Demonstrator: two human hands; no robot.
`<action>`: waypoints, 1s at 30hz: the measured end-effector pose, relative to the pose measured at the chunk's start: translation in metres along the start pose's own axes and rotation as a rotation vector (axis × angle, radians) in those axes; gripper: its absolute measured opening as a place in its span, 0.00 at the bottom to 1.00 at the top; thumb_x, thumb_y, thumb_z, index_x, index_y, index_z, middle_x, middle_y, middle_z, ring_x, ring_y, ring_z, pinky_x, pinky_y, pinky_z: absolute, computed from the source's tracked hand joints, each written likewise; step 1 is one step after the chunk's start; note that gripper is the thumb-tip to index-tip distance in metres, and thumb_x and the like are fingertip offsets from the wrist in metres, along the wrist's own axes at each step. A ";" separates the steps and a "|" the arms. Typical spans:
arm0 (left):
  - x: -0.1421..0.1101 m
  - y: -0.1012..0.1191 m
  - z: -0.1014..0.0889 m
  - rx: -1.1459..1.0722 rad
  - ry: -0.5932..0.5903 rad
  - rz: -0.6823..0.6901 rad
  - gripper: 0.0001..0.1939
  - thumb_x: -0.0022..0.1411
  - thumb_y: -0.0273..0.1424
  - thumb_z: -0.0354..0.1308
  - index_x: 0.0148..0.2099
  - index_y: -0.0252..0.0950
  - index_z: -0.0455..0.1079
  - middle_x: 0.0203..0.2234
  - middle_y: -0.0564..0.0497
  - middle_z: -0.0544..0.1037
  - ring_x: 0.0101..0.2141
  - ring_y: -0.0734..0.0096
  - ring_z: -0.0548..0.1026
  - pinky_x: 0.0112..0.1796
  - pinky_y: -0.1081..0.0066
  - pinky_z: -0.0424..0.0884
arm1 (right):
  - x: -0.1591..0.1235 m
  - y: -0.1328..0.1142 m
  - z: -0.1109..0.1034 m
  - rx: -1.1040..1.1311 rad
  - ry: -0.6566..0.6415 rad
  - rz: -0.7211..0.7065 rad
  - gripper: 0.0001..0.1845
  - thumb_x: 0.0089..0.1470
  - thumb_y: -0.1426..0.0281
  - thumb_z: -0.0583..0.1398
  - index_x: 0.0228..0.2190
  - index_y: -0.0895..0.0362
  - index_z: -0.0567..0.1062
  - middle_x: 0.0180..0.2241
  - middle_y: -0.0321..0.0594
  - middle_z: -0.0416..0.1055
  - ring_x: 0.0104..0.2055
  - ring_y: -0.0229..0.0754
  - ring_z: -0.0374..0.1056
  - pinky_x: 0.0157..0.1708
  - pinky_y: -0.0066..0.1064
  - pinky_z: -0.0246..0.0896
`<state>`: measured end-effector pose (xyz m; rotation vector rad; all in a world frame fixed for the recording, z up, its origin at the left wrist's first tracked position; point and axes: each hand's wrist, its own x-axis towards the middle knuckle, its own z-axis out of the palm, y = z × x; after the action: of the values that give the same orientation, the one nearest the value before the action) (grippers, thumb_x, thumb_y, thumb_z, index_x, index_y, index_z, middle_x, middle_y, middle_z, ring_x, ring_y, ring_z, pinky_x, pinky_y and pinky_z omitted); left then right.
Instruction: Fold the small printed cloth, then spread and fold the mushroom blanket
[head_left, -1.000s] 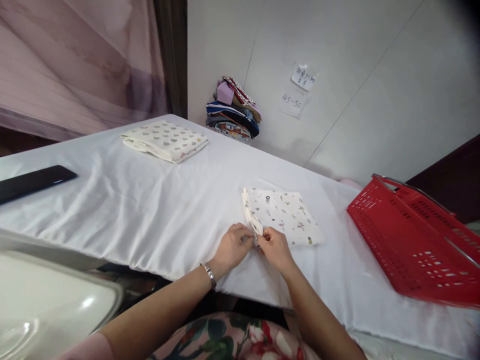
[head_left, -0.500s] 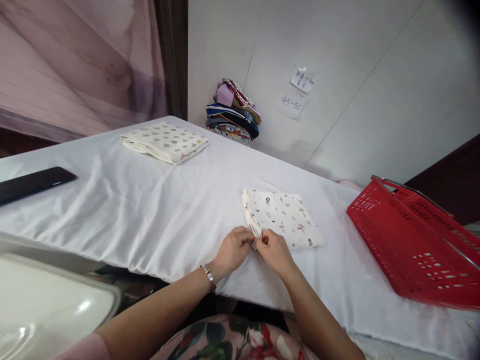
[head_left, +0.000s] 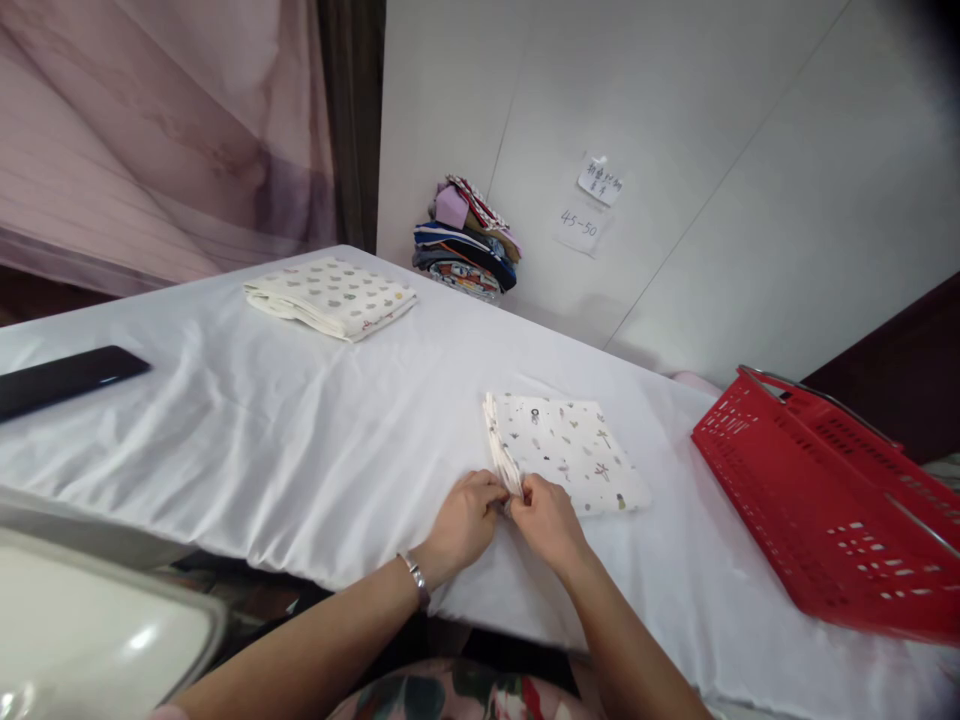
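In front of me on the white-covered table lies a folded white cloth [head_left: 564, 447] printed with small plants and palm trees. Its layered edge faces left, and both hands meet at the near left corner. My left hand [head_left: 469, 515] has its fingers closed at that corner, pinching the fabric layers. Close beside it, my right hand [head_left: 546, 517] grips the same corner between thumb and curled fingers. The fingertips partly hide the corner itself. Farther back to the left rests another folded cloth [head_left: 330, 297], cream with grey-green spots.
A red perforated basket [head_left: 810, 500] stands at the right on the white tablecloth [head_left: 300, 440]. A black flat object [head_left: 71, 380] lies at the left edge. Beyond the table, a stack of folded fabrics [head_left: 465, 240] sits by the wall. A white chair-like surface [head_left: 97, 620] is at lower left.
The view has tilted up slightly, so everything sits a little lower in the picture. Both hands stay at the cloth's corner, with hardly any shift of their fingers.
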<state>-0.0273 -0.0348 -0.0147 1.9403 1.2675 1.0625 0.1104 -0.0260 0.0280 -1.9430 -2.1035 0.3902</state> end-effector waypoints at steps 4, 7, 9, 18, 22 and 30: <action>0.001 0.000 -0.002 -0.031 -0.010 -0.011 0.19 0.47 0.15 0.46 0.31 0.40 0.74 0.30 0.51 0.72 0.37 0.68 0.67 0.42 0.67 0.65 | 0.002 0.002 0.002 -0.009 -0.011 -0.005 0.05 0.47 0.72 0.55 0.21 0.56 0.65 0.21 0.35 0.67 0.24 0.37 0.60 0.24 0.27 0.43; 0.001 0.000 -0.003 -0.039 -0.011 -0.015 0.20 0.45 0.15 0.46 0.30 0.40 0.74 0.29 0.51 0.72 0.36 0.69 0.67 0.41 0.68 0.65 | 0.005 0.002 0.003 -0.041 -0.030 0.002 0.05 0.47 0.72 0.55 0.22 0.56 0.65 0.22 0.36 0.69 0.26 0.39 0.62 0.24 0.28 0.42; 0.001 0.000 -0.003 -0.033 -0.009 -0.013 0.19 0.45 0.15 0.45 0.28 0.40 0.73 0.28 0.52 0.72 0.35 0.69 0.67 0.40 0.69 0.64 | 0.006 0.001 0.005 -0.075 -0.023 -0.003 0.04 0.47 0.73 0.55 0.22 0.56 0.65 0.23 0.38 0.70 0.27 0.40 0.63 0.25 0.28 0.41; 0.005 0.001 -0.010 -0.091 -0.041 -0.106 0.16 0.43 0.16 0.46 0.26 0.39 0.71 0.27 0.53 0.72 0.34 0.72 0.69 0.38 0.72 0.65 | 0.002 -0.004 0.005 -0.130 -0.019 -0.030 0.05 0.50 0.73 0.53 0.24 0.56 0.65 0.25 0.39 0.72 0.28 0.41 0.65 0.25 0.29 0.41; 0.031 -0.005 -0.024 -0.084 0.078 -0.286 0.10 0.50 0.23 0.51 0.32 0.38 0.72 0.30 0.53 0.74 0.32 0.72 0.71 0.35 0.71 0.65 | 0.002 -0.006 0.008 -0.162 -0.039 -0.035 0.03 0.51 0.72 0.53 0.27 0.56 0.66 0.28 0.41 0.72 0.30 0.42 0.66 0.25 0.30 0.40; 0.107 -0.028 -0.038 0.064 0.213 -0.347 0.09 0.54 0.35 0.55 0.35 0.36 0.70 0.33 0.51 0.74 0.32 0.72 0.71 0.34 0.71 0.64 | 0.006 -0.007 0.011 -0.182 -0.067 -0.027 0.04 0.50 0.72 0.52 0.28 0.56 0.67 0.27 0.41 0.72 0.29 0.42 0.66 0.24 0.30 0.39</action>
<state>-0.0481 0.0766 0.0151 1.6020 1.7007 1.0770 0.0991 -0.0208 0.0201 -2.0230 -2.2767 0.2698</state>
